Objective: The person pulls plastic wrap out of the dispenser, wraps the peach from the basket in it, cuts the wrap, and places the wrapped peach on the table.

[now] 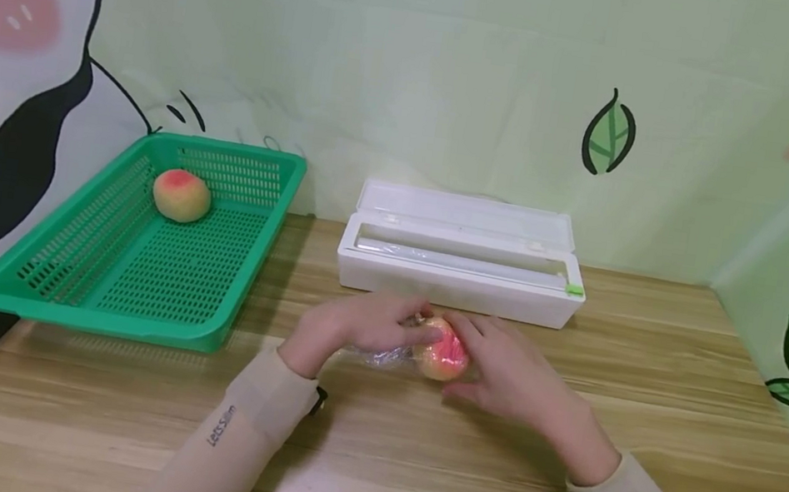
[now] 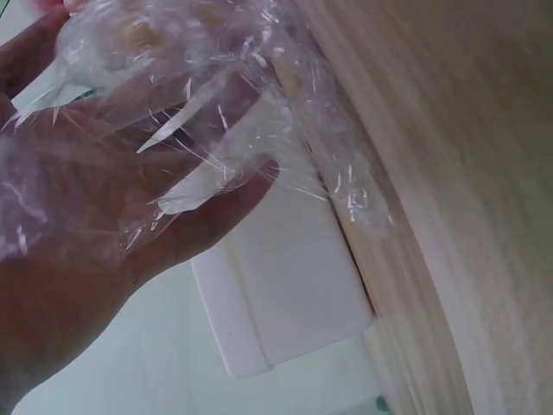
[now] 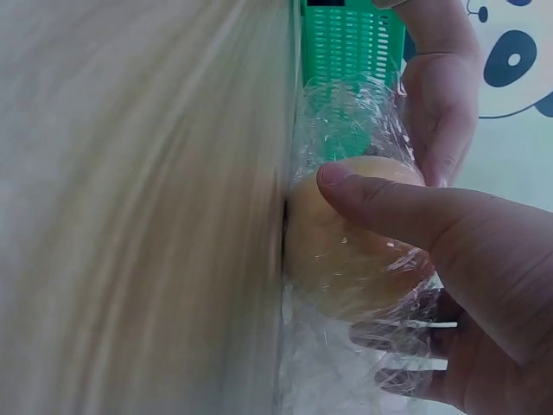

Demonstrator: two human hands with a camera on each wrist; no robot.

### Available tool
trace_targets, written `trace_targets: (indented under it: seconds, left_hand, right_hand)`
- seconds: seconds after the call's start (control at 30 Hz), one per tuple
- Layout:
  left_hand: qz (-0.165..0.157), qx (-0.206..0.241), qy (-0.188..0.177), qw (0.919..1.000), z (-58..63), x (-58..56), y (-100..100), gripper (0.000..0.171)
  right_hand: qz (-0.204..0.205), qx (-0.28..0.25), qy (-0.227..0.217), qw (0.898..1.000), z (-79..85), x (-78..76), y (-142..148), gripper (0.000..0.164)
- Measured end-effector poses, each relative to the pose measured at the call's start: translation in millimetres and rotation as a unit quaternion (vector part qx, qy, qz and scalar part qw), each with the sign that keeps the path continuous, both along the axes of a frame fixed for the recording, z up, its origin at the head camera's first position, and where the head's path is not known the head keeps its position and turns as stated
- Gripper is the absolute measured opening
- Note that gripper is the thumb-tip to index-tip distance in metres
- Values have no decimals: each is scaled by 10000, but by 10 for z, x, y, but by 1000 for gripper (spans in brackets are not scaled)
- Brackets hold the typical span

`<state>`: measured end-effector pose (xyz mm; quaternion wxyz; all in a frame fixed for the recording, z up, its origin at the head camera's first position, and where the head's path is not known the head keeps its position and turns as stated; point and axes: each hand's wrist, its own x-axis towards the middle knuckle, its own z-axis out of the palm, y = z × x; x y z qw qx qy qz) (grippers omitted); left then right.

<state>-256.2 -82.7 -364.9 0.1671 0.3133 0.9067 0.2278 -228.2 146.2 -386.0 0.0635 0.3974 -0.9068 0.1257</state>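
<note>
On brown-wood tabletop [image 1: 362, 477], grips round yellow-pink peach [image 1: 443, 355] in right hand [image 1: 506, 371], blush upward, in clear film [image 1: 386, 356] stretching left-right. Cannot tell left hand's [image 1: 368, 322] grip.

On a light-brown wood-grain worktop [image 1: 406, 483], streaked left to right. Carries a green perforated basket [image 1: 126, 322] on the left, stretching toward the far side. Has a long white box [image 1: 457, 288] at far middle, standing open, apart from the basket. Also bears a film-wrapped peach [image 1: 442, 359] just near of the box, with loose clear film [image 1: 386, 356] bunched left.
</note>
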Motion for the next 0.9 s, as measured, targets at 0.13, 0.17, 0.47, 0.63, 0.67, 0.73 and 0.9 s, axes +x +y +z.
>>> trace_targets:
  seconds: [0.13, 0.17, 0.47, 0.63, 0.67, 0.73, 0.9]
  left_hand:
    - [-65, -173, -26, 9998, 19, 2, 9, 51]
    - [-58, -252, -14, 9997, 30, 7, 8, 54]
    - [25, 822, 1646, 9829, 217, 56, 52, 30]
    - [184, 1204, 1788, 9763, 292, 103, 99, 10]
    - [232, 1165, 1694, 9784, 294, 112, 101, 10]
    - [351, 1041, 1478, 9829, 291, 129, 98, 11]
    - [666, 931, 1152, 9867, 274, 151, 80, 14]
  right_hand:
    - [-61, -11, -70, 10000, -17, 6, -3, 92]
    - [-94, -29, -111, 9999, -21, 10, -4, 89]
    - [-453, -307, -484, 9973, -24, 41, -28, 75]
    - [-615, -582, -529, 9950, -29, 35, -38, 70]
    - [-622, -647, -492, 9947, -34, 33, -40, 69]
    - [-631, -744, -400, 9944, -37, 32, -42, 64]
    - [-716, -935, -363, 9924, -20, 38, -58, 61]
